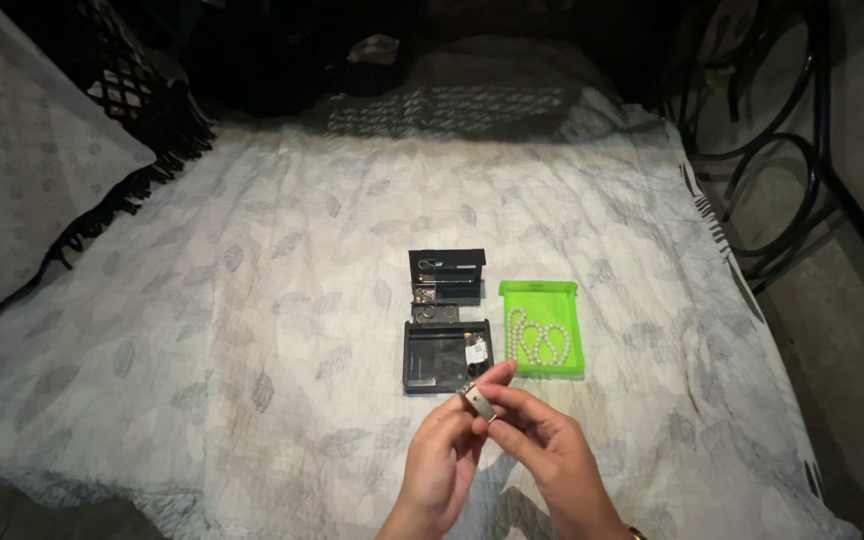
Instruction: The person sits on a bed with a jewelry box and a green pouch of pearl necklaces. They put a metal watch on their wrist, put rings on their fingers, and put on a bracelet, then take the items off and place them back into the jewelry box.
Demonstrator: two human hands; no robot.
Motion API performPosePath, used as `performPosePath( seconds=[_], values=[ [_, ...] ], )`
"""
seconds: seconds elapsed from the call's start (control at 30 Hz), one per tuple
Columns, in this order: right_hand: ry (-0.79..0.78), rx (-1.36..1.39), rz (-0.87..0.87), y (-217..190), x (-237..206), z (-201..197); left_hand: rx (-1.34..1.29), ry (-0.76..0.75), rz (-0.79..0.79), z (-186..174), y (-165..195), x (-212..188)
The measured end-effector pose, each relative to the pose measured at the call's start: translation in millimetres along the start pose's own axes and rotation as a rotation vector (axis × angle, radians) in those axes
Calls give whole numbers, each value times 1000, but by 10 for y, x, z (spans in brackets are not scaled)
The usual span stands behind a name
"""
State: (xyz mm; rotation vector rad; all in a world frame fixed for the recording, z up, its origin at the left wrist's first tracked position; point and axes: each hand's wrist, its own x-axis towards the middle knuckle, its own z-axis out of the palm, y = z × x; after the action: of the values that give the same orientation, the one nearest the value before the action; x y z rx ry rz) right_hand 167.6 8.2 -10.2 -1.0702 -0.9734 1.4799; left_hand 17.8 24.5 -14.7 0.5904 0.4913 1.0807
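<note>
Pinching a small silvery metal piece [477,400] between both sets of fingertips, you hold it low in the view, just in front of the black tray. Your left hand [439,462] closes thumb and forefinger on its near end, and your right hand [544,447] grips the other end from the side, fingers curled around it. What the piece is exactly is hard to tell at this size; it may be a clasp or a tiny box.

Just beyond it lies a black compartment tray [447,355] with a small packet inside, and behind that a second black tray [446,275] holding little metal findings. Beside them to the right sits a green tray [540,290] with a pearl bead strand [537,335] coiled in it. Everything rests on a pale leaf-patterned bedsheet [282,300].
</note>
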Motion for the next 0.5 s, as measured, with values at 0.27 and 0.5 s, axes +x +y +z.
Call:
performPosePath(
  seconds=[0.27, 0.5],
  values=[
    [-104, -118, -139, -63, -18, 0, -93, -153, 65, 34, -110, 211],
    [-114, -111, -83, 21, 1, -47, -293, -168, 142, 46, -95, 333]
  ],
)
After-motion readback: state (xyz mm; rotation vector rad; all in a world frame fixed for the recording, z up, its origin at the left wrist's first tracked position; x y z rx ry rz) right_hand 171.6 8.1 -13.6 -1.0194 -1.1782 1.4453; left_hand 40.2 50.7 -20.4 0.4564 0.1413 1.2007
